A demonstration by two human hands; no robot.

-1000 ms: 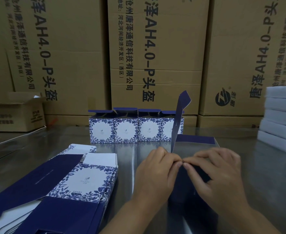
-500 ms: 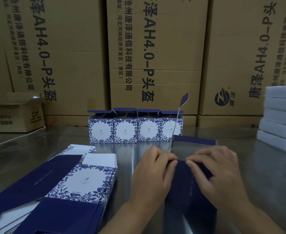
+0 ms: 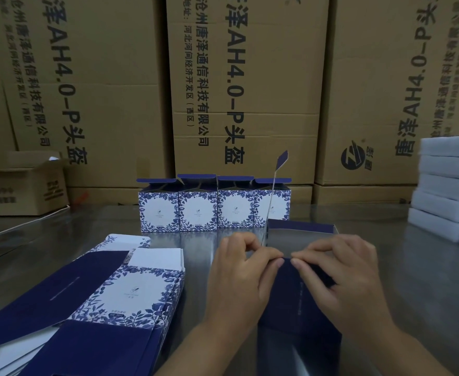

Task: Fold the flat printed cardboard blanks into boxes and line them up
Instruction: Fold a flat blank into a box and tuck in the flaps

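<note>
Stacked brown cartons (image 3: 250, 77) filled the top of the frame, printed "AH4.0-P头盔" and "沧州唐泽通信科技有限公司". Steel tabletop (image 3: 60, 240) below. Four folded blue-floral boxes (image 3: 214, 210) stood in a touching row at centre. Flat blanks (image 3: 130, 291) were stacked lower left. Navy blank (image 3: 298, 302) sat lower centre-right, one flap (image 3: 282, 160) upright. Left hand (image 3: 239, 278) and right hand (image 3: 342, 272) had fingers curled, pinching its upper edge.
</note>
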